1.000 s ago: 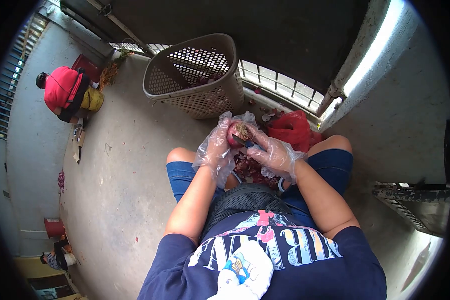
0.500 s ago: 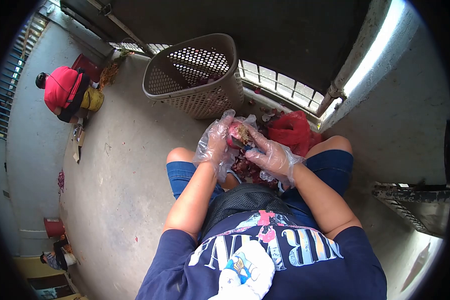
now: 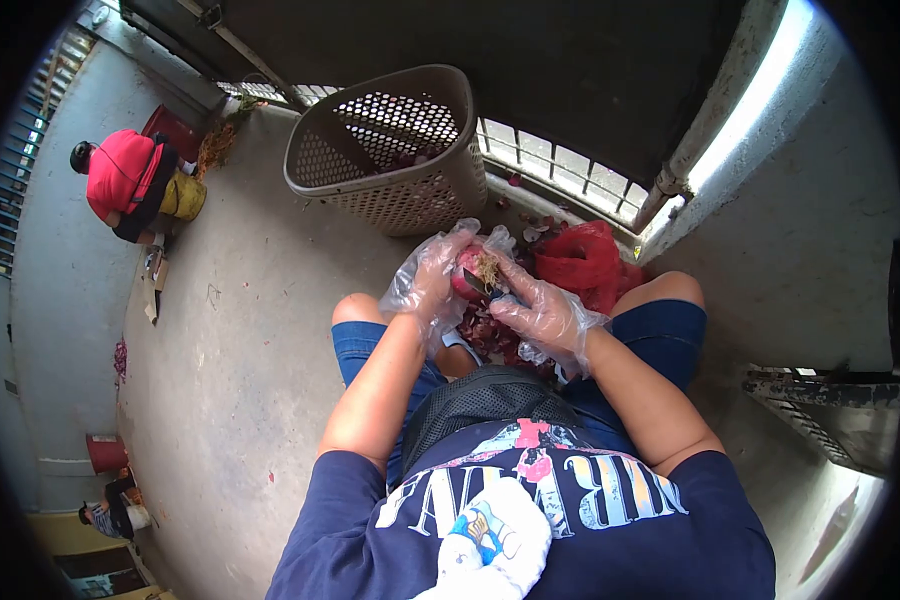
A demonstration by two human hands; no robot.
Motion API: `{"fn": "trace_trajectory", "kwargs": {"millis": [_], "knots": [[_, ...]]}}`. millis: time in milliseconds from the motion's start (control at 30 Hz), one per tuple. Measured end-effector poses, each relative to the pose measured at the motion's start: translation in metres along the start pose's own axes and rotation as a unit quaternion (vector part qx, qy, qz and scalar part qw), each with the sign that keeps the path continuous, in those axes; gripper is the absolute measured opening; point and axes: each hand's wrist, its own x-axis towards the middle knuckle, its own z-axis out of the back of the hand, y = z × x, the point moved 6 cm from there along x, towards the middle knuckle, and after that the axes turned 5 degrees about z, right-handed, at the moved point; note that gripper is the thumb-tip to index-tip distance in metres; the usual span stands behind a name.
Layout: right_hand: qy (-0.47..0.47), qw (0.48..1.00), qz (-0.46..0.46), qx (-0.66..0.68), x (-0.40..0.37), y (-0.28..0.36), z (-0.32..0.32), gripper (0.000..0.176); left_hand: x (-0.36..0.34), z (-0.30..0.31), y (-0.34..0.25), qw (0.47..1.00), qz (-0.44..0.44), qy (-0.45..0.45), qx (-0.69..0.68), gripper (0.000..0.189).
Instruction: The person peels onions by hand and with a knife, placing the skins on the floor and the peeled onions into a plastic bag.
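My left hand, in a loose clear plastic glove, is closed round a red onion with dry, stringy roots. My right hand, gloved the same way, grips a small knife whose dark blade lies against the onion near the roots. Part of the knife's handle is hidden by my fingers. Below both hands, a heap of red onion skins covers the floor between my legs. Just beyond my right hand lies a red mesh bag.
A tall brown perforated basket stands ahead, with some onions low inside. A barred opening runs along the wall. At far left a person in red sits bent over, and another person sits lower left. A dark-edged chair is at right.
The onion has turned slightly in my left hand, and more of the knife blade shows against it. Both hands stay in nearly the same place.
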Motion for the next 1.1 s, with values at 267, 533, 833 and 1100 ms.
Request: {"fn": "trace_trajectory", "kwargs": {"millis": [267, 533, 833, 1100], "knots": [[-0.043, 0.99, 0.024, 0.13, 0.006, -0.009, -0.004, 0.061, -0.016, -0.013, -0.012, 0.976, -0.13, -0.047, 0.167, 0.04], [-0.116, 0.989, -0.091, -0.02, 0.005, -0.016, 0.017, 0.049, -0.011, -0.01, 0.033, 0.993, -0.077, -0.046, 0.076, 0.033], [-0.012, 0.865, -0.163, 0.474, -0.005, -0.036, 0.005, 0.037, -0.04, -0.017, 0.017, 0.99, -0.019, 0.101, -0.095, 0.059], [-0.003, 0.99, -0.094, 0.108, -0.006, -0.005, 0.001, 0.068, -0.022, 0.003, 0.019, 0.959, 0.051, 0.112, -0.257, 0.04]]}}
